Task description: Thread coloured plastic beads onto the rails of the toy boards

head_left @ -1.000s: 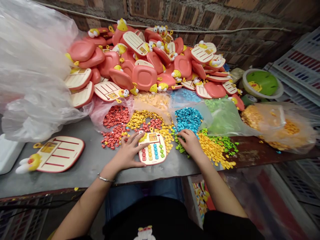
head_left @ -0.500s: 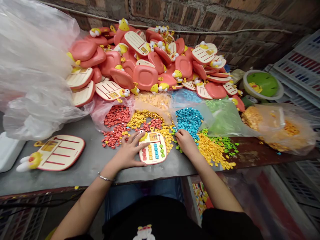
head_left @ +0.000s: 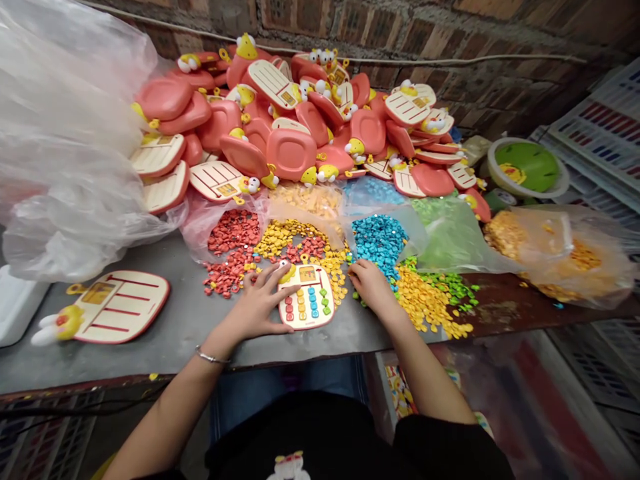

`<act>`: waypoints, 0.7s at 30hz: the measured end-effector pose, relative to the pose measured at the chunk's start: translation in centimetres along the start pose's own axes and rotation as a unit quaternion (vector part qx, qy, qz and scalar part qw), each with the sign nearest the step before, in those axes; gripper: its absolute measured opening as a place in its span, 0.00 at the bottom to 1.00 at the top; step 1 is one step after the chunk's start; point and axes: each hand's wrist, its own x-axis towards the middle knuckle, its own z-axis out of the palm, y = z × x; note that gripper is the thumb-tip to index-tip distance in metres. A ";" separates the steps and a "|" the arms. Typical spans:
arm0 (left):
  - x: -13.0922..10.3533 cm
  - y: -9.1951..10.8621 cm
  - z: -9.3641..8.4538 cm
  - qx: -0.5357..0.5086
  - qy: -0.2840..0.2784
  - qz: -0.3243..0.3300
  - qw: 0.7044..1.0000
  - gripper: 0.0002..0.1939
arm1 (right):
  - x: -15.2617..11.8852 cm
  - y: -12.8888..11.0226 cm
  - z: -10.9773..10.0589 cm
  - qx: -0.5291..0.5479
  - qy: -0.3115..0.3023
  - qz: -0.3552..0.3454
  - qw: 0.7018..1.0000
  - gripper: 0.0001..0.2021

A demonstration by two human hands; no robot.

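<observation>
A cream toy board [head_left: 320,320] with a yellow duck-like head lies on the grey table in front of me. Short columns of red, yellow, blue and green pieces sit in its slots. Gripping its left side is my left hand [head_left: 257,301], thumb at the lower edge and fingers across the upper part. Just right of the board, my right hand [head_left: 373,283] is closed with fingertips together, low over the table by a few green pieces [head_left: 356,295]. Whatever it pinches is hidden. Loose blue pieces [head_left: 379,239] lie behind it, and yellow pieces [head_left: 425,300] lie to its right.
Another board [head_left: 127,307] with bare slots lies at left. Red pieces [head_left: 233,243] spill from a bag behind my left hand. A heap of red-backed boards [head_left: 290,155] fills the back against the brick wall. Plastic bags [head_left: 75,133] and a green-lined bowl [head_left: 530,167] flank it.
My right hand has shifted very slightly up and left beside the board. My left hand and the board stay in place.
</observation>
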 end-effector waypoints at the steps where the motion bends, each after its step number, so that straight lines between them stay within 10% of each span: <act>1: 0.0 0.0 0.0 0.002 0.000 0.001 1.000 0.40 | -0.3 0.3 -0.2 0.026 0.006 -0.002 1.000 0.08; 13: -0.1 -0.2 0.2 0.009 0.007 0.010 1.000 0.40 | -1.8 0.0 -1.4 0.130 0.079 -0.004 0.988 0.07; 21: 0.0 -0.1 0.1 0.004 0.002 0.005 1.000 0.40 | 2.7 -4.3 -0.3 0.264 0.062 -0.029 0.962 0.05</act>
